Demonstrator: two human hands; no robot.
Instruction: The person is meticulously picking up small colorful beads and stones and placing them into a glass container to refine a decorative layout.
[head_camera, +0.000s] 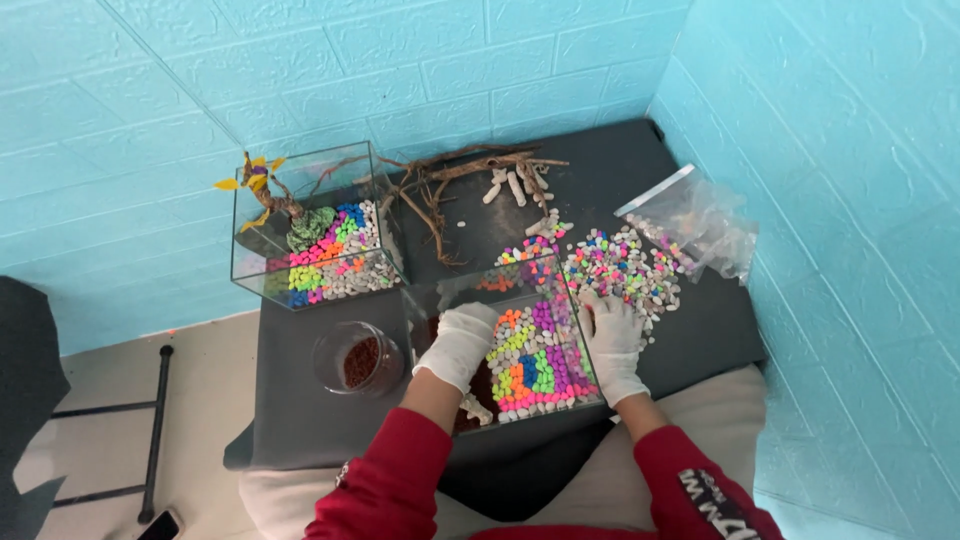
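Both gloved hands worked at the near glass tank (520, 350) on the bench (300, 400): left hand (458, 342) inside, grip unclear; right hand (612, 338) flat on the rim beside loose pebbles (625, 265). A nudge could have scattered the coloured rows.

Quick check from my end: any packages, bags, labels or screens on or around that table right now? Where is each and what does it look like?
Clear plastic zip bag: far right of the dark table, past the loose pebble pile; crumpled, see-through, a few coloured pebbles inside.
Phone-like dark slab: on the floor at lower left, half cut off; cannot tell if its screen is on.
No labels or signs visible.
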